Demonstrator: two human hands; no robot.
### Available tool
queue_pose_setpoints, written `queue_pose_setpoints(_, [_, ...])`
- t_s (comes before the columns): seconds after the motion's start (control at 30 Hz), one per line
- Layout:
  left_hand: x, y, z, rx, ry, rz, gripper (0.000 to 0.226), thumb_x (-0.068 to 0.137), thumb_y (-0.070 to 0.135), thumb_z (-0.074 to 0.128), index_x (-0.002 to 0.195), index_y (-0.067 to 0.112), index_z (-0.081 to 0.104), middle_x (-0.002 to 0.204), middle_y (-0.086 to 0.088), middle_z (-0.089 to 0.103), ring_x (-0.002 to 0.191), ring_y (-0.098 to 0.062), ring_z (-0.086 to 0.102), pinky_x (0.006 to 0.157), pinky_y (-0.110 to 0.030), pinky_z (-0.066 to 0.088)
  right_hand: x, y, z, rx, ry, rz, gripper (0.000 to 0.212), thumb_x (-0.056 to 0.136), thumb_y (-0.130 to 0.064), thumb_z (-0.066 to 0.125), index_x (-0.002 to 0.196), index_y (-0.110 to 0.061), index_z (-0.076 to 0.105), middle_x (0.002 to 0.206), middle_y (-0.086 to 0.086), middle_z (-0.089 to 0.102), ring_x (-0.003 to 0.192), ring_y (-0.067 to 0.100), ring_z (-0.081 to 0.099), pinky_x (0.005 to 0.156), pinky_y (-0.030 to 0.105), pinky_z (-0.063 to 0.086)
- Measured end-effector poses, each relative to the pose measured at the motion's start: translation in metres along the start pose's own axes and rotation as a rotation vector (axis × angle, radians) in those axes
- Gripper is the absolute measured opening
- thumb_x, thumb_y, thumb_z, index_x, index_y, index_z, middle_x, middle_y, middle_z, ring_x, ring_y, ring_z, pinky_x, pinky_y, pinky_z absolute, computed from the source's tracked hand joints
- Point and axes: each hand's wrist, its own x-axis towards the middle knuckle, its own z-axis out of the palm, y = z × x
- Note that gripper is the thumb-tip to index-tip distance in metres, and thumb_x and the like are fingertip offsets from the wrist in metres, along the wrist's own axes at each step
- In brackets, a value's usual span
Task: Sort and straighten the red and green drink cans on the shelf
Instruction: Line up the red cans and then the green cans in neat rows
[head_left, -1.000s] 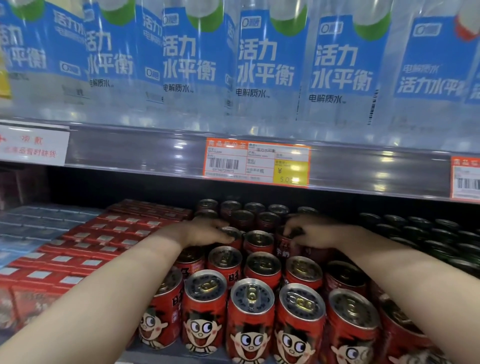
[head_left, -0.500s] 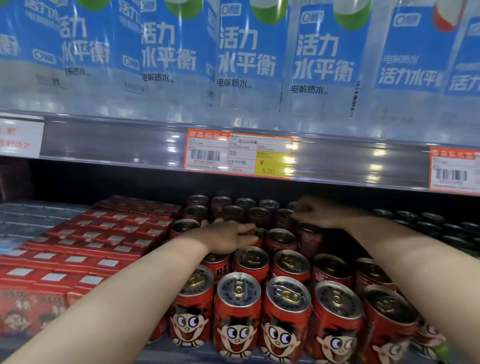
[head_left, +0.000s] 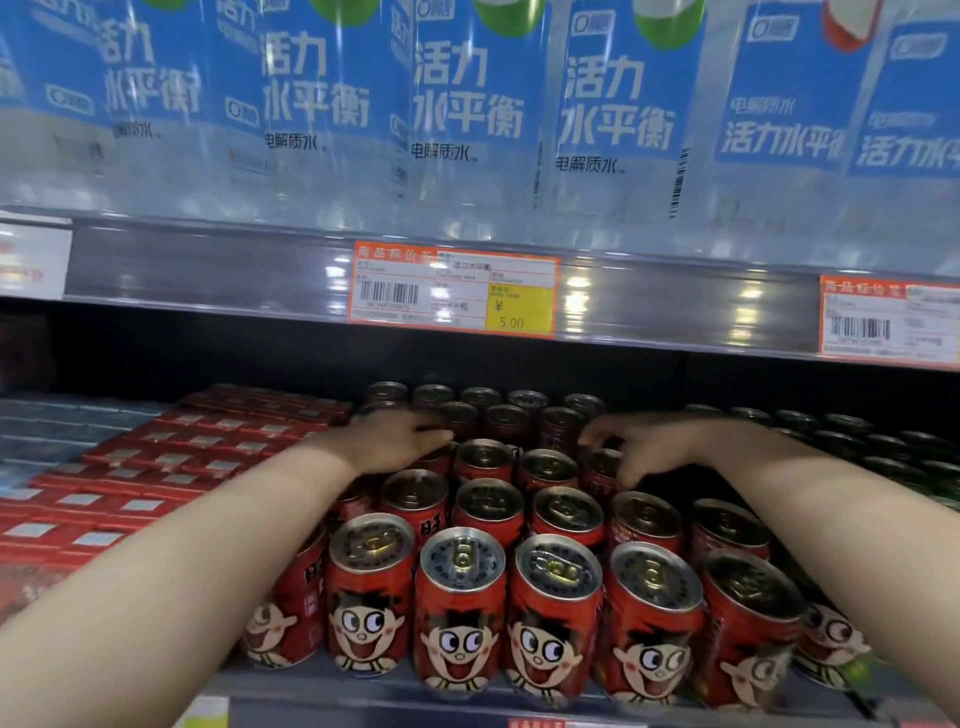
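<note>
far left on the shelf (head_left: 322, 691) lie flat grey-blue packs (head_left: 47, 441), then red cartons (head_left: 171, 457) with silver squares on top, packed close. next comes the block of red drink cans (head_left: 460, 608) with the cartoon face, upright, several rows deep.

the left hand (head_left: 395, 441) reaches over the front rows, palm down on the tops of cans near the back left of the block; its grip looks loose and curled, but whether it actually clasps a can i cannot tell. the right hand (head_left: 631, 447) lies at the back right, fingers spread and bent down beside a dark-topped can (head_left: 602, 465), touching it rather than clenched round it, as far as the blur allows.

to do this well, i'd judge both hands should press inward together, closing the gap in the back rows without tipping anything.

the green drink cans (head_left: 852, 441) sit further right in shadow. above runs the upper shelf edge with a price tag (head_left: 452, 288) and blue-labelled water bottles (head_left: 467, 104).
</note>
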Motion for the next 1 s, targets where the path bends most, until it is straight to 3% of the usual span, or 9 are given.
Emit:
queue_pose_setpoints(0.1, [-0.012, -0.02, -0.016, 0.027, -0.002, -0.093, 0.048, 0.093, 0.042, 0.047, 0.137, 0.022, 0.045, 0.143, -0.005, 0.045, 0.131, -0.021, 0.041, 0.1, -0.023, 0.03, 0.002, -0.001, 0.008, 0.056, -0.021, -0.003, 0.075, 0.081, -0.03, 0.069, 0.143, -0.032, 0.027, 0.151, 0.001, 0.03, 0.134, 0.022, 0.034, 0.109, 0.035, 0.034])
queue_pose_setpoints(0.23, [-0.019, -0.037, -0.024, -0.019, -0.018, -0.138, 0.047, 0.09, 0.027, 0.059, 0.135, 0.018, 0.048, 0.14, -0.007, 0.047, 0.127, -0.022, 0.045, 0.098, -0.022, 0.032, 0.003, -0.009, 0.017, 0.098, -0.048, -0.011, 0.079, 0.079, -0.054, 0.062, 0.145, -0.042, 0.019, 0.156, 0.0, 0.022, 0.14, 0.023, 0.027, 0.111, 0.037, 0.029])
queue_pose_setpoints(0.47, [-0.011, -0.043, -0.021, -0.032, 0.004, -0.154, 0.048, 0.086, 0.019, 0.064, 0.133, 0.021, 0.051, 0.134, -0.007, 0.054, 0.118, -0.019, 0.053, 0.096, -0.022, 0.037, 0.0, -0.011, 0.022, 0.177, -0.047, -0.055, 0.062, 0.085, -0.048, 0.059, 0.14, -0.042, 0.031, 0.151, -0.001, 0.032, 0.134, 0.019, 0.037, 0.099, 0.026, 0.037])
queue_pose_setpoints(0.6, [-0.015, -0.042, -0.025, -0.055, -0.046, -0.135, 0.047, 0.088, 0.02, 0.061, 0.134, 0.023, 0.049, 0.138, -0.006, 0.05, 0.119, -0.019, 0.052, 0.098, -0.021, 0.035, -0.004, -0.012, 0.02, 0.12, -0.035, 0.003, 0.073, 0.081, -0.051, 0.063, 0.142, -0.044, 0.024, 0.154, 0.0, 0.026, 0.138, 0.021, 0.03, 0.109, 0.035, 0.033])
queue_pose_setpoints(0.73, [-0.018, -0.034, -0.017, -0.005, 0.011, -0.08, 0.05, 0.092, 0.034, 0.054, 0.139, 0.021, 0.043, 0.146, -0.007, 0.041, 0.133, -0.023, 0.039, 0.106, -0.025, 0.029, -0.019, -0.019, 0.019, 0.162, 0.064, -0.026, 0.066, 0.087, -0.044, 0.059, 0.143, -0.04, 0.025, 0.154, 0.0, 0.025, 0.139, 0.021, 0.03, 0.103, 0.027, 0.031])
queue_pose_setpoints(0.8, [-0.021, -0.022, -0.01, 0.055, 0.047, -0.016, 0.052, 0.092, 0.043, 0.049, 0.139, 0.023, 0.041, 0.148, -0.008, 0.038, 0.135, -0.024, 0.035, 0.111, -0.031, 0.028, -0.028, -0.026, 0.025, 0.099, 0.123, -0.101, 0.06, 0.09, -0.048, 0.051, 0.144, -0.037, 0.027, 0.155, -0.003, 0.023, 0.141, 0.018, 0.024, 0.109, 0.028, 0.024])
queue_pose_setpoints(0.87, [-0.028, -0.004, -0.002, 0.151, 0.0, 0.079, 0.054, 0.093, 0.048, 0.042, 0.142, 0.027, 0.035, 0.153, -0.005, 0.029, 0.141, -0.024, 0.025, 0.115, -0.035, 0.022, -0.033, -0.036, 0.036, 0.034, 0.115, -0.163, 0.064, 0.087, -0.061, 0.04, 0.145, -0.039, 0.023, 0.157, -0.007, 0.015, 0.144, 0.016, 0.014, 0.117, 0.035, 0.015])
queue_pose_setpoints(1.0, [-0.042, 0.013, 0.013, 0.369, -0.16, 0.114, 0.07, 0.088, 0.065, 0.028, 0.148, 0.036, 0.007, 0.159, 0.003, -0.005, 0.145, -0.022, -0.009, 0.117, -0.048, -0.002, -0.037, -0.049, 0.063, -0.09, 0.103, -0.186, 0.081, 0.072, -0.079, 0.021, 0.145, -0.044, 0.013, 0.159, -0.011, 0.001, 0.146, 0.014, -0.003, 0.117, 0.052, 0.005])
